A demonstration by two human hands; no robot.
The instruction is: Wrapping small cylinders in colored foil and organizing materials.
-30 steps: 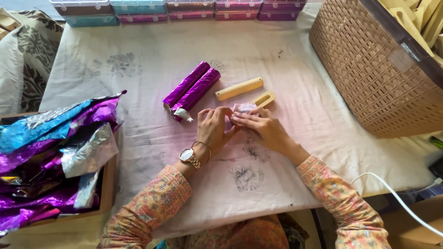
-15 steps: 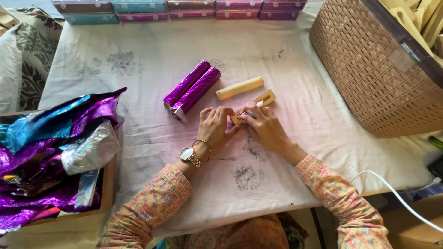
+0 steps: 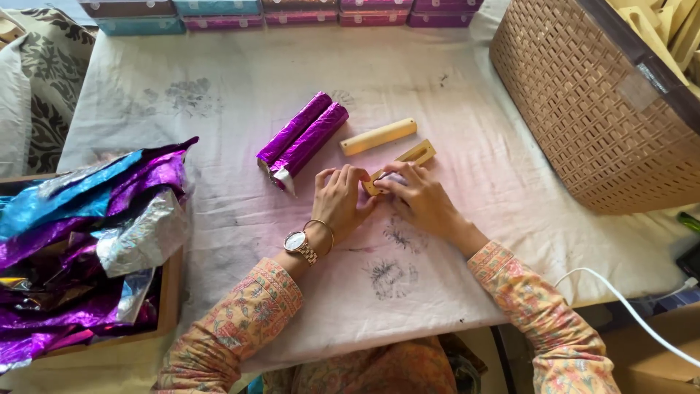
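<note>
My left hand (image 3: pixel 343 201) and my right hand (image 3: pixel 415 195) meet at the middle of the cloth-covered table (image 3: pixel 219 95). Both pinch the near end of a pale wooden slotted piece (image 3: pixel 408 160) that lies slanting away to the upper right. A plain wooden stick (image 3: pixel 378 136) rests just beyond it. Two rolls wrapped in shiny purple foil (image 3: pixel 302 138) lie side by side to the left of my left hand. A watch and a bangle sit on my left wrist.
A wooden tray heaped with purple, blue and silver foil sheets (image 3: pixel 80 241) stands at the left. A large woven basket (image 3: pixel 605 109) with wooden pieces fills the upper right. Coloured boxes (image 3: pixel 277 11) line the far edge. A white cable (image 3: pixel 627 306) runs at the lower right.
The small pale foil scrap under my fingers a second ago is out of sight. My hands have closed on the end of the slotted wooden piece.
</note>
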